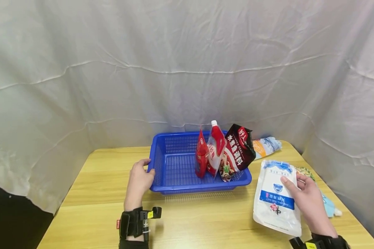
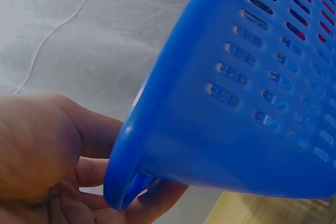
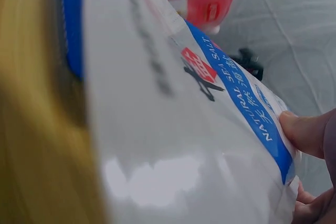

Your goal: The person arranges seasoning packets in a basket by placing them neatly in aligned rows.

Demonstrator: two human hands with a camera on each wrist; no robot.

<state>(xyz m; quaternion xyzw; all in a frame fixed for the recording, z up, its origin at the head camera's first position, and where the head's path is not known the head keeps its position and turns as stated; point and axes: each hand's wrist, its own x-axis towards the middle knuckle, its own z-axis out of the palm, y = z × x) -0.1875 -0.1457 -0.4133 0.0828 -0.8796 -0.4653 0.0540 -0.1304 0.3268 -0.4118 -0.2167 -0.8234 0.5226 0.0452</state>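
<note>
- The left hand (image 1: pixel 139 183) grips the near left corner of the blue basket (image 1: pixel 174 166), fingers curled under its rim, thumb on top.
- The right hand (image 1: pixel 310 202) holds a white salt pouch (image 1: pixel 275 199) just right of the basket, thumb pressed on its face; it looks lifted slightly off the tabletop (image 1: pixel 205 221), though that is hard to judge.
- Three sauce packets (image 1: pixel 222 152) stand at the basket's right end.
- More packets (image 1: pixel 266 147) lie behind.

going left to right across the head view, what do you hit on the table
left hand gripping the basket's left rim → blue basket → red pouch → spouted pouch → dark seasoning packet → white salt bag → right hand holding that bag
</note>
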